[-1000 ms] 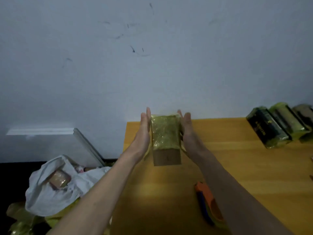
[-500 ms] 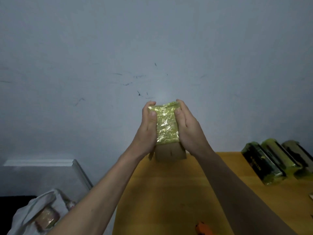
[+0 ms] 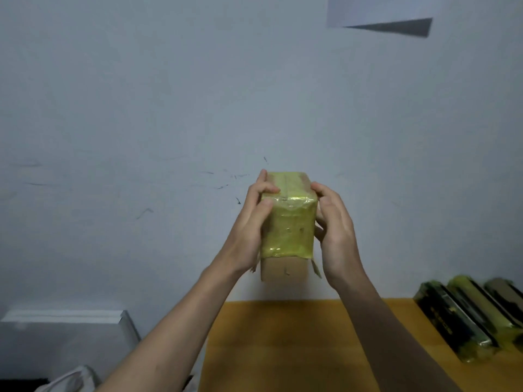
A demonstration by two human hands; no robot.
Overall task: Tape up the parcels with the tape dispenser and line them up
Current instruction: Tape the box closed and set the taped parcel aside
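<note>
I hold a small cardboard parcel [image 3: 287, 227] up in front of the wall, above the far edge of the wooden table [image 3: 283, 343]. Yellow-green tape covers its upper part and top; its lower end is bare brown cardboard. My left hand [image 3: 249, 230] grips its left side with thumb and fingers on the top edge. My right hand [image 3: 335, 224] clasps its right side. A loose tape flap hangs at the lower right corner. The tape dispenser is out of view.
Three taped parcels [image 3: 464, 321] lie side by side at the table's right edge. A grey box [image 3: 65, 332] stands left of the table, and a bit of white bag [image 3: 76, 380] shows at the bottom left. A white wall is behind.
Both hands raised the parcel off the table and turned it, so its taped top now faces me. The view tilted upward; the orange dispenser dropped out of sight.
</note>
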